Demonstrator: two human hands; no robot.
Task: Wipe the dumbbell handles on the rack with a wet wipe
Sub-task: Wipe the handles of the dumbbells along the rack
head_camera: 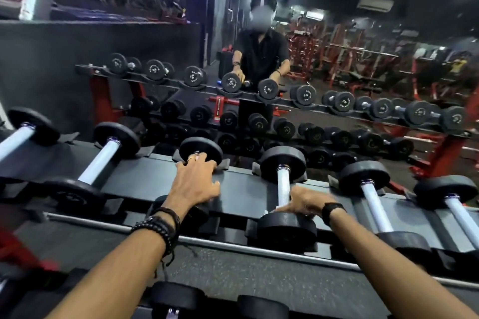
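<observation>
Black dumbbells with pale metal handles lie in a row on the dark rack point(241, 189). My left hand point(197, 181) lies lengthwise over one dumbbell's handle and hides it. Its spread fingers reach the far head point(204, 149), the thumb out to the right. My right hand point(307, 202) comes in from the right, fingers curled round the near end of the neighbouring dumbbell's handle point(283, 184), just above its near head point(286, 228). No wet wipe shows in either hand.
More dumbbells sit to the left point(101, 160) and right point(373, 199) on the same tier, and on a lower tier point(176, 295). Behind the rack a wall mirror point(337, 72) reflects the rack, me and red gym machines.
</observation>
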